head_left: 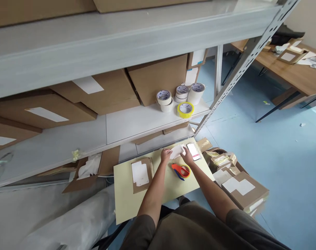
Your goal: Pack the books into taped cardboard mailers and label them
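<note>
Between my two hands is a white slip of paper [176, 151], held over the far side of a pale yellow tabletop [123, 208]. My left hand [165, 155] pinches its left end. At the right end, my right hand [187, 155] closes its fingers on the same slip. Right beside that hand lies a phone [193, 151] with a lit screen. Nearer to me rests a red tape dispenser [177, 169] with a blue part and a yellow tape roll. To the left, a flat cardboard box [139, 188] carries white labels on its top.
A grey metal shelf [147, 119] stands in front, holding large cartons [158, 76], white tape rolls [164, 98] and a yellow tape roll [185, 109]. Labelled boxes [245, 191] are piled on the floor to the right. A wooden table [285, 73] is farther right; plastic wrap [77, 222] lies left.
</note>
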Tool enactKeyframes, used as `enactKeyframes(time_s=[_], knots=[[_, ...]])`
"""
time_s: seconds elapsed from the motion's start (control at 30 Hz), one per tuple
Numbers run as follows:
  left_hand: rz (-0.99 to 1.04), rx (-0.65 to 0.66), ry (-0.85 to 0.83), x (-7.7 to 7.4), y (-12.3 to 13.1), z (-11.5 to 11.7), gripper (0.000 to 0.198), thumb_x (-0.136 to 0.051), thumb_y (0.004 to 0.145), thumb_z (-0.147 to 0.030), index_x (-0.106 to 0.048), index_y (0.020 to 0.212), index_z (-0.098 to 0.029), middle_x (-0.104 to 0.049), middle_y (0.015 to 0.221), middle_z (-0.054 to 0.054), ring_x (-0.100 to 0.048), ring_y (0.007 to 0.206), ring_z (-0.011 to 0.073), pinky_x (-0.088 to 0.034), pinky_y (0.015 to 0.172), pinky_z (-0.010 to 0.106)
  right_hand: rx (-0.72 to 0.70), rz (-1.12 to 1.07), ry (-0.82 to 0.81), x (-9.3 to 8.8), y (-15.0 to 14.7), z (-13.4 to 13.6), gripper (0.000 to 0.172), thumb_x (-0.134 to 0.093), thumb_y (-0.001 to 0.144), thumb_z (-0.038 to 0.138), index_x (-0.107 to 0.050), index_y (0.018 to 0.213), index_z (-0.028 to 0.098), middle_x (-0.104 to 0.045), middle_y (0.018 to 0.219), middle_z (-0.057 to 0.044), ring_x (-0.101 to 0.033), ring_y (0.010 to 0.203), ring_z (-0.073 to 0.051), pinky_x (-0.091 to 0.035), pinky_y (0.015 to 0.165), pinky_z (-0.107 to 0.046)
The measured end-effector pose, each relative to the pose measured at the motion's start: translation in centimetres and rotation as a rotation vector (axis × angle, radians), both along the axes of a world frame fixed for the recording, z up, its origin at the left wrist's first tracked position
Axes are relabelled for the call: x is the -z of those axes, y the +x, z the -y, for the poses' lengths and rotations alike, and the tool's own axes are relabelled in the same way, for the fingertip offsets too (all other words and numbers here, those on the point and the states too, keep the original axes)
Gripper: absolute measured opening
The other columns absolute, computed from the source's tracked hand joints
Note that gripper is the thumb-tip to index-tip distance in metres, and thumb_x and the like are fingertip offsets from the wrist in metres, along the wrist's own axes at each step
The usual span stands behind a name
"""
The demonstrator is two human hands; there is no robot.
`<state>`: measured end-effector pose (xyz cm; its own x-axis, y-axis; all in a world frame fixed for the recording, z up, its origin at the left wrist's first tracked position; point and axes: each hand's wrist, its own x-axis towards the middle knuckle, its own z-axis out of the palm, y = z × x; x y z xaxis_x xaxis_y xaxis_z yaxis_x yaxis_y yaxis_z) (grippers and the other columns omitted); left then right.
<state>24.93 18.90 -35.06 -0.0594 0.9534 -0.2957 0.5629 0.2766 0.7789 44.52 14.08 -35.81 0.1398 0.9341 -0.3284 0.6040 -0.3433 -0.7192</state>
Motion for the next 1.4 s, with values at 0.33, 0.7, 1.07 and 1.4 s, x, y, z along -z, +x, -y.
enactKeyframes(time_s=[0.33, 0.7, 1.07, 1.4], knots=[[-0.086, 0.026, 0.037, -7.7, -2.0, 1.7, 0.023, -0.074, 0.088, -0.020, -0.083, 0.110, -0.019, -0.080, 0.111, 0.011, -0.073, 0.105, 0.0253, -0.052, 0.100, 0.036, -0.046, -0.120, 0.098, -6.4, -1.4, 1.3, 0.065, -0.064, 0.088, 0.028, -0.055, 0.153, 0.026, -0.065, 0.147, -0.012, -0.069, 0.121, -0.028, -0.056, 0.103, -0.044], [-0.090, -0.047, -0.027, -12.8, -2.6, 3.1, 0.026, -0.081, 0.079, -0.045, -0.084, 0.084, -0.019, -0.082, 0.099, 0.009, -0.072, 0.106, 0.0290, -0.053, 0.094, 0.033, -0.439, 0.125, 0.223, -10.4, -6.0, 4.6, 0.101, -0.085, 0.075, 0.038, -0.041, 0.165, 0.023, -0.034, 0.174, -0.016, -0.036, 0.156, -0.037, -0.041, 0.121, -0.051], [0.305, 0.188, 0.092, -15.3, -0.8, 3.3, 0.056, -0.079, 0.087, -0.046, -0.075, 0.135, -0.018, -0.069, 0.145, 0.015, -0.063, 0.137, 0.0302, -0.048, 0.115, 0.039, 0.209, -0.726, 0.226, -13.6, -1.7, 3.7, 0.042, -0.073, 0.082, 0.058, -0.076, 0.097, 0.019, -0.081, 0.095, -0.011, -0.075, 0.090, -0.031, -0.063, 0.079, -0.041], [0.278, 0.425, -0.071, -15.8, -0.7, 2.8, 0.042, -0.088, 0.070, -0.053, -0.083, 0.087, -0.015, -0.080, 0.088, 0.006, -0.072, 0.085, 0.0239, -0.054, 0.080, 0.032, 0.383, -1.072, 0.169, -13.2, 3.0, 4.8, 0.053, -0.091, 0.063, 0.054, -0.072, 0.099, 0.021, -0.081, 0.102, -0.009, -0.077, 0.093, -0.026, -0.064, 0.080, -0.037]])
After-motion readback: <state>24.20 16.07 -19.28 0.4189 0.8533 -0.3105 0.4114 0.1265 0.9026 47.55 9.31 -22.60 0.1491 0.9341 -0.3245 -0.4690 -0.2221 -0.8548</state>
